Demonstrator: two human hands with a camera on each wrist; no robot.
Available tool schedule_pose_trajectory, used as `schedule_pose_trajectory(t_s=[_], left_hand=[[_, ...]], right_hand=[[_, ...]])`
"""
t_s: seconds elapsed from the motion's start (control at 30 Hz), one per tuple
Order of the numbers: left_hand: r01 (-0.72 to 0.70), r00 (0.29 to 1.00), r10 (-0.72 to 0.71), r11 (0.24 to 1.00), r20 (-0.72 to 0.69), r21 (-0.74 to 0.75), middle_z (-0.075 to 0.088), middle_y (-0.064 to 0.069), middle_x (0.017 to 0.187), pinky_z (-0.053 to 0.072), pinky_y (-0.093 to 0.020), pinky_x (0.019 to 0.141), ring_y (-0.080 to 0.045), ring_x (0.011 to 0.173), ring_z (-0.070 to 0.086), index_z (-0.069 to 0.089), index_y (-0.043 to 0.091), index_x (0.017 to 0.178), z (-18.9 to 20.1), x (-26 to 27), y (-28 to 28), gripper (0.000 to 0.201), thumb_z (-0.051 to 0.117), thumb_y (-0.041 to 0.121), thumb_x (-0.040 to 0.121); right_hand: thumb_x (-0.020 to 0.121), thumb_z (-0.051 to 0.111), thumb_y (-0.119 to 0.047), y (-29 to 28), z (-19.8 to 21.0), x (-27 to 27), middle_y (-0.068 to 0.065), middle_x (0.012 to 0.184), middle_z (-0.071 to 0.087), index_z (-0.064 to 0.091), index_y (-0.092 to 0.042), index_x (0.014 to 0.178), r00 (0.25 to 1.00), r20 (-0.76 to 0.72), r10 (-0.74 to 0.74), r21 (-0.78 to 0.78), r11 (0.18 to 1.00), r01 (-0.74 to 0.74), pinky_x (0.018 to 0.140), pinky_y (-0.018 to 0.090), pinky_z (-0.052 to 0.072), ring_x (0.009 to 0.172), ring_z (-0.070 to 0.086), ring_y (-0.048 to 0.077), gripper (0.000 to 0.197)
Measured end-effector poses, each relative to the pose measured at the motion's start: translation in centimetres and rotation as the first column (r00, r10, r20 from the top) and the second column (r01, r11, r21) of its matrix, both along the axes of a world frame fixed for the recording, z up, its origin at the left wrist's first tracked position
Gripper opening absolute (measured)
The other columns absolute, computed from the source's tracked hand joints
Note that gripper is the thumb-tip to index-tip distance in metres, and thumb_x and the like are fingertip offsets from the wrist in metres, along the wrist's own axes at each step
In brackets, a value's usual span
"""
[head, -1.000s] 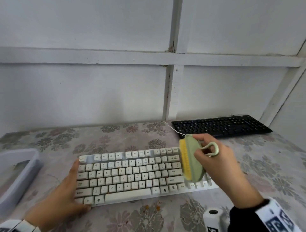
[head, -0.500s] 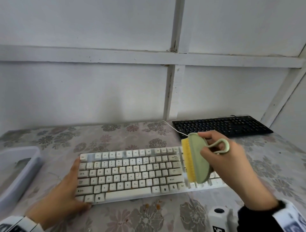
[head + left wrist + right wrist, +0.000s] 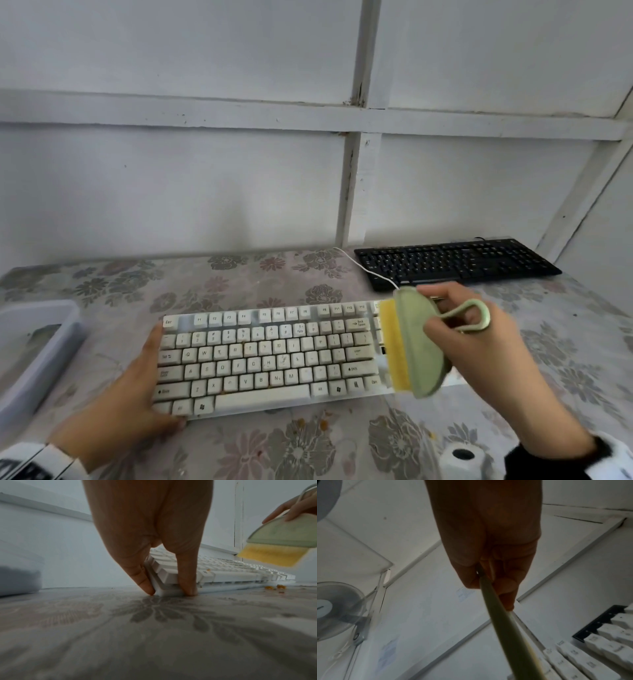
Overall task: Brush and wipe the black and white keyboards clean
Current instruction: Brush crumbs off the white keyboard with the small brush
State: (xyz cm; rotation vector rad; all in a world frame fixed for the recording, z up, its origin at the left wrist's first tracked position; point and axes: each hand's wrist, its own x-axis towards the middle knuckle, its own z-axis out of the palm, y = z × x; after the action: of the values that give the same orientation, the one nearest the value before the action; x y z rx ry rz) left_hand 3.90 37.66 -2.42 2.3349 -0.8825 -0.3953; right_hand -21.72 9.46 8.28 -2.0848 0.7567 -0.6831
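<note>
The white keyboard (image 3: pixel 267 356) lies on the flowered tablecloth in front of me, with orange crumbs among its keys. My left hand (image 3: pixel 137 394) rests against its left end, with straight fingers along the side and the thumb at the front corner (image 3: pixel 187 582). My right hand (image 3: pixel 479 346) grips a green brush with yellow bristles (image 3: pixel 411 342) over the keyboard's right end, bristles facing left. From the left wrist the brush (image 3: pixel 278 542) hangs clear above the keys. The black keyboard (image 3: pixel 455 262) lies at the back right against the wall.
A grey plastic tub (image 3: pixel 30 349) stands at the table's left edge. A white roll (image 3: pixel 462 459) sits near the front right by my wrist. Orange crumbs (image 3: pixel 322 425) lie on the cloth before the white keyboard. A white cable (image 3: pixel 366 270) runs back to the wall.
My right hand has shifted the brush a little to the right, staying over the right end of the white keyboard. The left hand has stayed at the keyboard's left end.
</note>
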Motion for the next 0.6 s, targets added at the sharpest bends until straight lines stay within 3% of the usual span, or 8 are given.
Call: schedule_pose_trajectory(t_s=[0.07,0.13,0.2,0.3,0.4,0.5,0.6], left_hand=[[0.007,1.0,-0.007,0.999,-0.011,-0.042,0.042,0.007,0.135,0.044,-0.024,0.093,-0.007,0.112,0.052,-0.019,0.069,0.119,0.1,0.1,0.0,0.131,0.082,0.031,0.045],[0.007,1.0,-0.008,0.999,-0.013,-0.05,0.043,0.009,0.133,0.044,-0.025,0.093,-0.008,0.112,0.052,-0.018,0.071,0.118,0.1,0.0,0.1,0.13,0.08,0.035,0.041],[0.006,1.0,-0.007,1.0,-0.008,-0.027,0.038,0.008,0.134,0.04,-0.022,0.093,-0.009,0.114,0.048,-0.022,0.067,0.118,0.2,-0.2,0.0,0.131,0.08,0.03,0.045],[0.01,1.0,-0.01,1.0,0.002,-0.023,0.036,0.009,0.133,0.039,-0.016,0.088,-0.007,0.113,0.045,-0.022,0.061,0.118,0.0,-0.1,0.0,0.13,0.082,0.021,0.05],[-0.004,1.0,0.004,1.0,0.001,0.002,0.034,0.005,0.139,0.04,-0.025,0.099,-0.01,0.118,0.045,-0.022,0.056,0.125,-0.1,0.0,0.1,0.132,0.082,0.024,0.05],[0.0,1.0,0.0,1.0,-0.013,0.002,0.034,0.008,0.135,0.04,-0.025,0.098,-0.009,0.116,0.045,-0.022,0.054,0.127,0.1,-0.1,0.0,0.132,0.08,0.027,0.048],[0.011,1.0,-0.011,1.0,-0.02,0.002,0.036,0.008,0.135,0.04,-0.023,0.096,-0.008,0.116,0.047,-0.019,0.05,0.135,0.1,-0.1,0.0,0.134,0.079,0.027,0.048]], right_hand=[[0.083,0.056,-0.006,-0.2,0.0,0.9,-0.006,0.075,0.066,0.065,-0.039,0.097,0.999,0.045,-0.001,-0.04,0.999,0.003,0.043,0.032,0.04,0.047,0.047,0.011,0.036],[0.086,0.055,-0.007,-0.1,-0.6,1.5,0.001,0.072,0.066,0.063,-0.039,0.103,0.999,0.03,0.022,-0.059,0.998,-0.02,0.042,0.026,0.036,0.045,0.044,0.008,0.037],[0.085,0.055,-0.007,0.2,-1.6,1.4,0.003,0.07,0.065,0.061,-0.042,0.1,0.999,-0.032,0.042,-0.069,0.997,-0.045,0.042,0.02,0.032,0.044,0.042,0.007,0.038],[0.085,0.056,-0.006,0.9,-2.7,0.2,0.011,0.065,0.059,0.061,-0.042,0.094,0.988,-0.114,0.1,0.009,0.995,-0.1,0.045,0.023,0.03,0.045,0.035,0.007,0.037],[0.083,0.057,-0.005,1.1,-2.2,-1.0,0.005,0.058,0.052,0.064,-0.044,0.087,0.98,-0.15,0.127,0.075,0.99,-0.117,0.047,0.027,0.029,0.047,0.033,0.01,0.039],[0.081,0.057,-0.003,1.3,-0.6,-0.9,0.005,0.068,0.061,0.065,-0.045,0.08,0.994,-0.075,0.079,0.058,0.995,-0.075,0.044,0.025,0.033,0.045,0.037,0.013,0.043],[0.084,0.057,-0.006,1.5,0.5,0.5,0.004,0.072,0.066,0.064,-0.047,0.085,0.999,0.018,0.031,-0.002,1.0,-0.031,0.044,0.029,0.041,0.049,0.046,0.022,0.042]])
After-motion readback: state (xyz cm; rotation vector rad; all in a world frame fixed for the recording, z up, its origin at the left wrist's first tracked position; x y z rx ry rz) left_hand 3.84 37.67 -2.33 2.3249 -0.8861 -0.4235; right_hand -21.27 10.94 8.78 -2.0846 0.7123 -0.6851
